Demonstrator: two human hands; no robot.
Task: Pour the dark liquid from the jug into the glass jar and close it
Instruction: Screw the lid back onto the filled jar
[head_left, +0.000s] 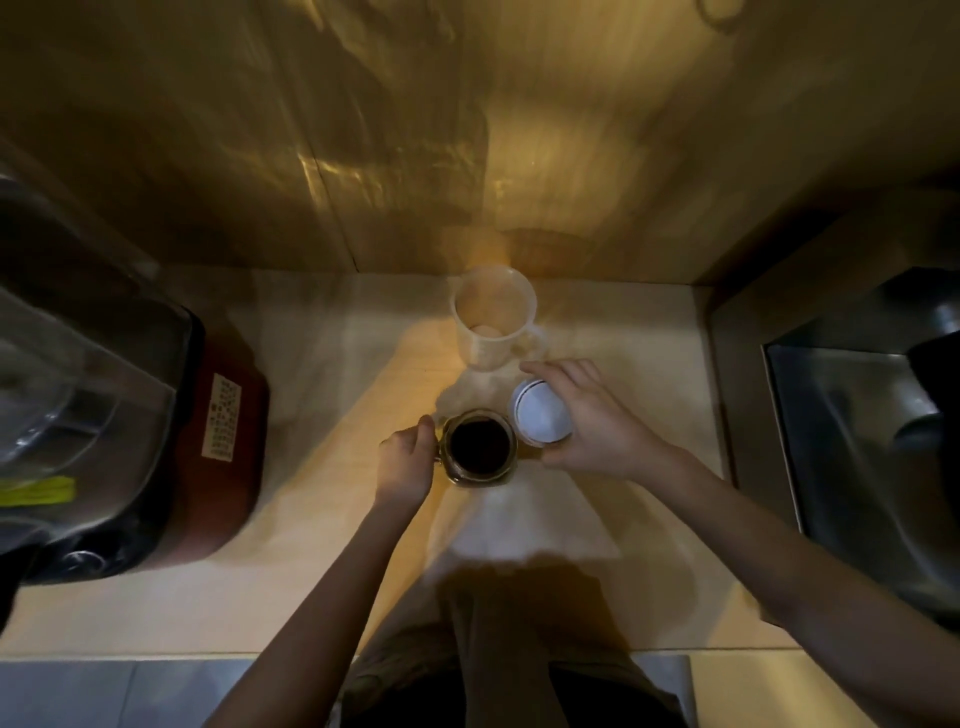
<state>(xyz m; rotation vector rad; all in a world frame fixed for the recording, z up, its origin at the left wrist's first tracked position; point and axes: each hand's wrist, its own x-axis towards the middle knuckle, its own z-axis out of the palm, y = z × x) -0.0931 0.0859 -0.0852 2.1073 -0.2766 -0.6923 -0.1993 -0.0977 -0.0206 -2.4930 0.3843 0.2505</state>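
Note:
A glass jar (479, 448) stands open on the wooden counter, filled with dark liquid. My left hand (406, 462) grips it at its left side, by what looks like a handle. My right hand (587, 423) holds a white round lid (540, 413) just to the right of the jar's mouth, slightly above the counter. Behind them stands a translucent white plastic jug (493, 316), upright near the wall; little or nothing shows inside it.
A large appliance with a dark red body and clear lid (130, 415) fills the left of the counter. A steel sink (857, 467) lies at the right. A wooden wall (415, 156) rises directly behind the jug.

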